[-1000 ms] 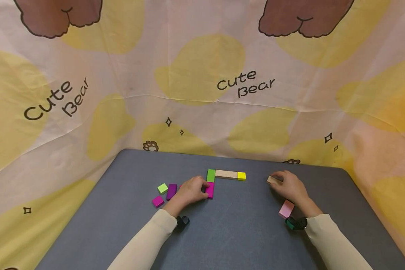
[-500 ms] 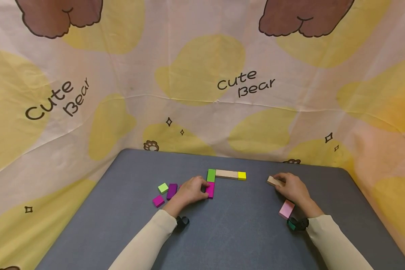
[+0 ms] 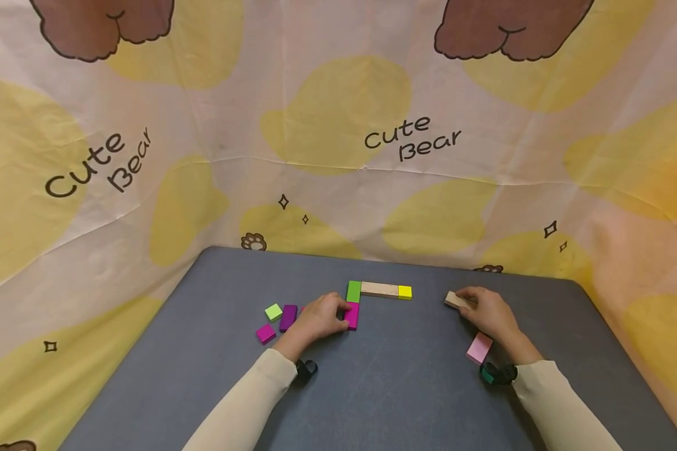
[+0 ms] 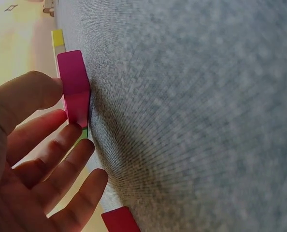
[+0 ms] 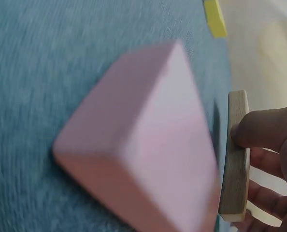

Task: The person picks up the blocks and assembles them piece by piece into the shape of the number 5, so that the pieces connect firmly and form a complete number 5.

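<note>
My left hand [image 3: 320, 314] pinches a magenta block [image 3: 352, 316] between thumb and fingertips; the left wrist view shows the thumb on one side of this block [image 4: 75, 79]. The magenta block lies end to end with a green block [image 3: 353, 291]. A plain wooden block [image 3: 379, 289] runs right from the green one, with a yellow block [image 3: 405, 292] at its end. On the right, my right hand [image 3: 489, 315] grips another plain wooden block [image 5: 235, 159] between thumb and fingers. A pink block [image 3: 479, 348] lies nearer me, below that hand.
Left of my left hand lie a lime block [image 3: 273, 312], a purple block [image 3: 288, 318] and a second magenta block [image 3: 266, 334]. A red block [image 4: 121, 220] shows in the left wrist view. The grey table [image 3: 406, 388] meets a printed cloth [image 3: 327, 207] behind.
My left hand stays on the magenta block. The right hand and its wooden block have shifted only slightly. The row of blocks looks the same.
</note>
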`<state>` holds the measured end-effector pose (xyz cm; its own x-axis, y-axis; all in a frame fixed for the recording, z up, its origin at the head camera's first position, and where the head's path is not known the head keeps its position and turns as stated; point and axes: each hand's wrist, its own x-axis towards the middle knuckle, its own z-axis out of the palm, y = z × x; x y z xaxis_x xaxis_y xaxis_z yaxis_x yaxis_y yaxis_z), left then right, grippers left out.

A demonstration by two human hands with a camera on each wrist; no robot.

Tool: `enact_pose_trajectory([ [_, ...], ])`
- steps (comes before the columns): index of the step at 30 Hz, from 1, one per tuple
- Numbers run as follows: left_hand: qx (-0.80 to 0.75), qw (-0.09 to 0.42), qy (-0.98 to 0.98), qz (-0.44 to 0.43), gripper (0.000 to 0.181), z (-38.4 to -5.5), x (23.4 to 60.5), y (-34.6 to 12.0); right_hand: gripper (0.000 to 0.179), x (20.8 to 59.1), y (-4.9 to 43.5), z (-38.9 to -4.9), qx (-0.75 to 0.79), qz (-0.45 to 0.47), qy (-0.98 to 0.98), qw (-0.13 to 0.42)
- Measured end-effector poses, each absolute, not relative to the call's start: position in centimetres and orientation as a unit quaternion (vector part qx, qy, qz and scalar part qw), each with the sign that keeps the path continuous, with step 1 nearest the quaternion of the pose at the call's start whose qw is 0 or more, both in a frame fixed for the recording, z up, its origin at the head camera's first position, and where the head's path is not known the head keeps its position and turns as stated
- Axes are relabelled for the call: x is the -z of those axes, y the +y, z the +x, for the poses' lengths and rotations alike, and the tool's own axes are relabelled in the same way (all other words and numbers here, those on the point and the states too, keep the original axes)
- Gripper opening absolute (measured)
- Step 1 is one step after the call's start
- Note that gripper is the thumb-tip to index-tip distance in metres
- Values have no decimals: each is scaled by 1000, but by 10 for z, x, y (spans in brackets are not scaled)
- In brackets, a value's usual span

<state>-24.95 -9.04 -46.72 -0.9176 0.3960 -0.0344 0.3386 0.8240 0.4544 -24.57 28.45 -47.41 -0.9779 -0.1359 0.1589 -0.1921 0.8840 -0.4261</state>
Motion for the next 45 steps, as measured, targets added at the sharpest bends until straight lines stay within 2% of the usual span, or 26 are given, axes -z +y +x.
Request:
enact_pose_trajectory([
  [19, -233, 70, 951, 190, 38, -252, 469, -92, 29, 465, 233, -227, -258, 128, -954, 82],
  [45, -227, 69, 954, 185, 38, -253, 467, -91, 25, 470, 150, -213, -270, 192, -940, 81],
])
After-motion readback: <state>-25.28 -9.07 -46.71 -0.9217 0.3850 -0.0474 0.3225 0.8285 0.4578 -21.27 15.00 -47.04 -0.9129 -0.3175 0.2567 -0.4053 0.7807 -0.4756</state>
